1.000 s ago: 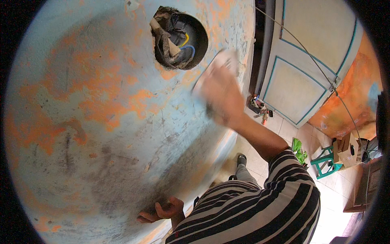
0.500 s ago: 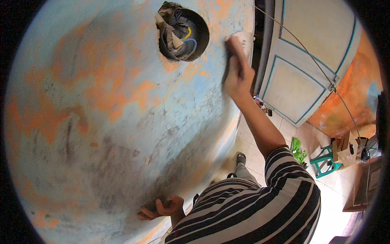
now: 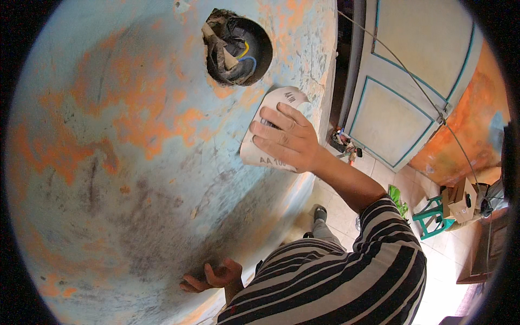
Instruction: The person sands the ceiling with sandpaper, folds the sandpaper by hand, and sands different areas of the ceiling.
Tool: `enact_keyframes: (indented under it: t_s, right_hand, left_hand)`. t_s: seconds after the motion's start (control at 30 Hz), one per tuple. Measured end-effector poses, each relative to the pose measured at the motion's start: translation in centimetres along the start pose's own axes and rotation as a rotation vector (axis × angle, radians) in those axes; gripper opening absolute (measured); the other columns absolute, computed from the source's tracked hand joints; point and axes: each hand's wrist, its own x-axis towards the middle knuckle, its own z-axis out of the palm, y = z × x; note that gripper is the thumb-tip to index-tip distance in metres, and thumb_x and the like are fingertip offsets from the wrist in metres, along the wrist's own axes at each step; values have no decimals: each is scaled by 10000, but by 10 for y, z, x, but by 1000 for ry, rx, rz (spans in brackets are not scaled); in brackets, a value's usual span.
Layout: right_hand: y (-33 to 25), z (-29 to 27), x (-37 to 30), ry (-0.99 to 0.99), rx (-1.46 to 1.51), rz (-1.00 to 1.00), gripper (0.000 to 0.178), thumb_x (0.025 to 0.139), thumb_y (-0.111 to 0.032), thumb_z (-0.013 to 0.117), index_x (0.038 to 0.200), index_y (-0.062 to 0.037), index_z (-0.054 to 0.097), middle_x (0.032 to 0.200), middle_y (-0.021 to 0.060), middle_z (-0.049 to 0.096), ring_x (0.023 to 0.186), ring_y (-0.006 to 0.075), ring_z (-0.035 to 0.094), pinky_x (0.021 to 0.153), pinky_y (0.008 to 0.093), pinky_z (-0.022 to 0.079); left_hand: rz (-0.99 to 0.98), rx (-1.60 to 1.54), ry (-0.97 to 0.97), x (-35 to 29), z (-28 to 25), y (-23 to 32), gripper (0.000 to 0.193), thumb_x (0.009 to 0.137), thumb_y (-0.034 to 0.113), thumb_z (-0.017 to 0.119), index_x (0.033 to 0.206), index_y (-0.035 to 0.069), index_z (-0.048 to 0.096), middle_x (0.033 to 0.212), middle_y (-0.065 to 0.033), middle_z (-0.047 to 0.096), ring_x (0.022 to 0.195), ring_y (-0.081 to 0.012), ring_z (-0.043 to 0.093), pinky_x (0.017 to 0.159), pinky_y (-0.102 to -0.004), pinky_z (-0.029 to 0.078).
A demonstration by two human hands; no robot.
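Since half a second ago the right hand (image 3: 287, 138) has come down from beside the door frame to just below and right of the round wall hole (image 3: 238, 43) with its loose wires, the sandpaper sheet (image 3: 271, 132) now pressed flat on the wall (image 3: 108, 162), pale backing outward. Its grip is a spread palm with fingers extended over the sheet, pinning rather than pinching, so the rubbing pass appears to work the blue-and-orange patch under the hole. Left hand (image 3: 214, 276) rests low against the wall, fingers loosely curled, holding nothing.
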Motion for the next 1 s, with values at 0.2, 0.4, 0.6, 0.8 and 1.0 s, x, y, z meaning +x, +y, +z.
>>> enact_keyframes:
  t_s: [0.2,0.4,0.6,0.8,1.0]
  right_hand:
    - [21,-7,23,485,172,454,349,907,-46,539,1245,-83,619,1285,159,611,1280,361,514,1063,449,393]
    - [33,3,8,270,96,202,336,888,-35,575,1222,-26,616,1330,197,575,1266,420,516,1066,508,383]
    - [8,7,2,165,11,81,344,739,-68,629,1082,-77,641,1258,159,588,1213,356,542,1069,453,412]
    - [14,2,19,493,262,510,393,830,-99,600,1221,-69,605,1308,178,593,1252,407,515,1028,523,388]
    - [1,1,5,353,173,276,373,825,-77,599,1192,-82,665,1257,237,588,1210,403,534,1047,536,374]
  left_hand:
    - [269,224,91,66,17,79,444,904,439,584,1201,117,512,1428,-284,335,1344,-460,239,1046,-678,217]
    - [397,416,57,83,12,83,438,920,456,541,1209,128,516,1429,-288,342,1326,-462,265,1029,-702,171]
    - [370,364,43,70,16,74,419,891,442,564,1167,134,498,1457,-299,314,1375,-494,194,1052,-699,116]
    - [313,290,30,53,9,61,461,916,370,574,1222,32,501,1376,-294,365,1276,-443,299,966,-572,399]
    - [349,353,38,56,11,59,473,904,342,607,1220,6,504,1332,-301,378,1234,-423,352,920,-534,465]
